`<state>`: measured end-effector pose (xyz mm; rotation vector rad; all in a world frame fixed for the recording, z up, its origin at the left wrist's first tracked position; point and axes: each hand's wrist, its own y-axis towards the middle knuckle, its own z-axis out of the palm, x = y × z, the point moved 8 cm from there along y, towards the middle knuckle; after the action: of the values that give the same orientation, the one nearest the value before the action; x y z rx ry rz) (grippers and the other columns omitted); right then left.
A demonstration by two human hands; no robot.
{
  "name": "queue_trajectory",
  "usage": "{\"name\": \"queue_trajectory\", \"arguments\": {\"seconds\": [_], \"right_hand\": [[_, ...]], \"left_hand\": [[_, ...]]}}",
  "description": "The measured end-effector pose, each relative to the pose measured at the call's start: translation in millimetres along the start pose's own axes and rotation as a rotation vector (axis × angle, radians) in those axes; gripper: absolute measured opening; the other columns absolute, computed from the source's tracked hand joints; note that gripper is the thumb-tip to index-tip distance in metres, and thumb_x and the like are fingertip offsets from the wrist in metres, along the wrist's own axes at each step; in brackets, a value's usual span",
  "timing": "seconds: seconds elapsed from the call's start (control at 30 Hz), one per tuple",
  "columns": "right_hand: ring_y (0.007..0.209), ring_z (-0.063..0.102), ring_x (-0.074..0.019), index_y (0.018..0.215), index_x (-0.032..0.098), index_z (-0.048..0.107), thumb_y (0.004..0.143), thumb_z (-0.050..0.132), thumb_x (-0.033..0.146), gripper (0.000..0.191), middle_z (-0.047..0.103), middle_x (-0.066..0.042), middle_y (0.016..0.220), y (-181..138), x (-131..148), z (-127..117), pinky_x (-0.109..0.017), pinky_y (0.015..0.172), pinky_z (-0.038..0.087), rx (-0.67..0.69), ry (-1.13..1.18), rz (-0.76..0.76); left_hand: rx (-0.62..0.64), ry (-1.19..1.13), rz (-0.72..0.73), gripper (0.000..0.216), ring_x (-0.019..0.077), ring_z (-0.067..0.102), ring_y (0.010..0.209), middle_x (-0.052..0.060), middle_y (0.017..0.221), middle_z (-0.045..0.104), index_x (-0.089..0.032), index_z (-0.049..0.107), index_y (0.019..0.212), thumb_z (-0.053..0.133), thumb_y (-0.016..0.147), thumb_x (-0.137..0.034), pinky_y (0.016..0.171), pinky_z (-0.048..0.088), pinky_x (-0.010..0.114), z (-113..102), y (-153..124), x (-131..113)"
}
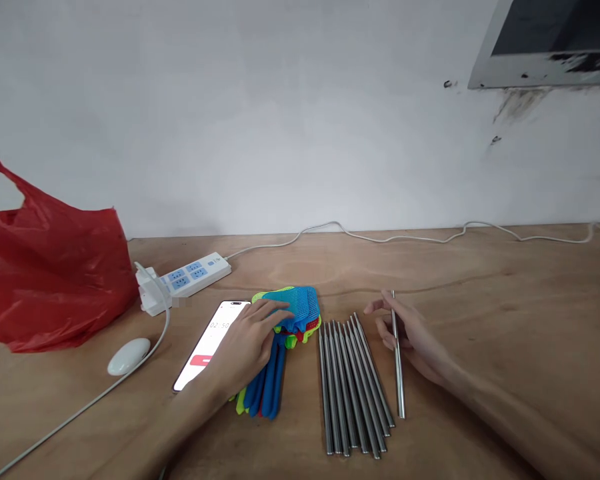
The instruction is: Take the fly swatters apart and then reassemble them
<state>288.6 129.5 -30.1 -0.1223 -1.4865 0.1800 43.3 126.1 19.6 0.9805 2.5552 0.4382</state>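
The right hand (410, 327) pinches one metal rod (399, 383), about ten other rods (353, 393) beside it. The left hand (251, 339), fingers parted, overlies mesh swatters (306, 307).

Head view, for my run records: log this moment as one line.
left hand: over coloured mesh pieces | right hand: holding metal rod | between hands: other rods

- Plain indoor room with a simple work spot; whether home or workshop, the view cannot settle.
- Pale wall (280, 120), scarred by small dark marks and a smear below a grey-framed dark panel (565, 30).
- Wooden bench (460, 293) against that wall.
- White power strip (190, 280), its cable (405, 238) trailing loosely behind.
- Metal rods (353, 393) laid side by side.
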Motion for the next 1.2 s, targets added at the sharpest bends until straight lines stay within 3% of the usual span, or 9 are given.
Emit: {"name": "queue_trajectory", "arguments": {"seconds": [0.13, 0.3, 0.47, 0.57, 0.77, 0.93, 1.07, 1.2], "right_hand": [[0.040, 0.014, -0.0069, 0.081, 0.021, 0.059, 0.081, 0.058, 0.065, 0.045, 0.044, 0.008, 0.045, 3, -4, -3, -0.024, 0.044, 0.008, 0.030, 0.164, 0.050], [0.039, 0.020, -0.0057, 0.072, 0.019, 0.058, 0.081, 0.062, 0.051, 0.033, 0.052, 0.004, 0.053, 8, -6, -8, -0.022, 0.040, 0.011, 0.015, 0.303, 0.060], [0.046, 0.042, -0.0081, 0.063, 0.018, 0.057, 0.081, 0.066, 0.044, 0.033, 0.060, 0.000, 0.067, 6, -4, -7, -0.023, 0.043, 0.034, 0.027, 0.408, -0.002], [0.055, 0.055, -0.0104, 0.066, 0.018, 0.065, 0.082, 0.069, 0.042, 0.030, 0.061, 0.001, 0.073, 0, 3, 3, -0.024, 0.053, 0.047, 0.134, 0.449, -0.046], [0.084, 0.074, -0.0190, 0.087, 0.017, 0.078, 0.082, 0.076, 0.047, 0.030, 0.076, -0.008, 0.094, -9, 7, 24, -0.025, 0.070, 0.057, 0.283, 0.283, -0.106], [0.088, 0.075, -0.0185, 0.101, 0.024, 0.078, 0.082, 0.077, 0.041, 0.025, 0.078, -0.007, 0.104, -13, 0, 33, -0.026, 0.073, 0.060, 0.352, 0.167, -0.129], [0.082, 0.075, -0.0195, 0.105, 0.023, 0.076, 0.080, 0.078, 0.044, 0.032, 0.077, -0.006, 0.099, -10, -2, 34, -0.027, 0.065, 0.060, 0.313, 0.027, -0.202], [0.062, 0.069, -0.0157, 0.095, 0.018, 0.071, 0.085, 0.069, 0.052, 0.035, 0.071, -0.002, 0.070, -4, 0, 29, -0.024, 0.051, 0.051, 0.247, -0.176, -0.252]], "left_hand": [[0.004, -0.099, -0.025, 0.046, 0.0277, 0.061, 0.112, 0.007, 0.121, 0.070, -0.023, 0.065, 0.119, 0.039, 0.086, -0.005, 0.101, 0.047, 0.048, 5, -3, 4], [0.025, -0.106, -0.088, 0.041, 0.0284, 0.062, 0.110, 0.008, 0.119, 0.069, -0.022, 0.061, 0.121, 0.036, 0.091, -0.010, 0.096, 0.048, 0.046, 6, -5, 7], [0.000, -0.117, -0.061, 0.032, 0.0268, 0.063, 0.102, 0.009, 0.111, 0.069, -0.021, 0.061, 0.115, 0.035, 0.098, -0.015, 0.089, 0.048, 0.041, -3, -1, -5], [-0.035, -0.138, -0.036, 0.025, 0.0255, 0.062, 0.097, 0.008, 0.103, 0.069, -0.020, 0.062, 0.111, 0.039, 0.102, -0.022, 0.087, 0.047, 0.038, -10, 1, -14], [0.083, -0.282, 0.020, 0.027, 0.0213, 0.065, 0.090, 0.005, 0.101, 0.069, -0.021, 0.061, 0.111, 0.036, 0.106, -0.030, 0.079, 0.048, 0.032, -2, -3, -34], [0.219, -0.198, -0.036, 0.024, 0.0199, 0.064, 0.071, -0.001, 0.085, 0.069, -0.025, 0.057, 0.113, 0.041, 0.105, -0.041, 0.064, 0.043, 0.030, 15, -11, -35], [0.240, -0.137, -0.020, 0.029, 0.0206, 0.062, 0.068, 0.001, 0.083, 0.067, -0.022, 0.052, 0.102, 0.030, 0.108, -0.039, 0.060, 0.039, 0.030, 20, -10, -37], [0.272, -0.065, -0.042, 0.036, 0.0215, 0.059, 0.062, 0.001, 0.074, 0.062, -0.021, 0.049, 0.101, 0.018, 0.109, -0.040, 0.056, 0.034, 0.030, 16, -5, -36]]}}
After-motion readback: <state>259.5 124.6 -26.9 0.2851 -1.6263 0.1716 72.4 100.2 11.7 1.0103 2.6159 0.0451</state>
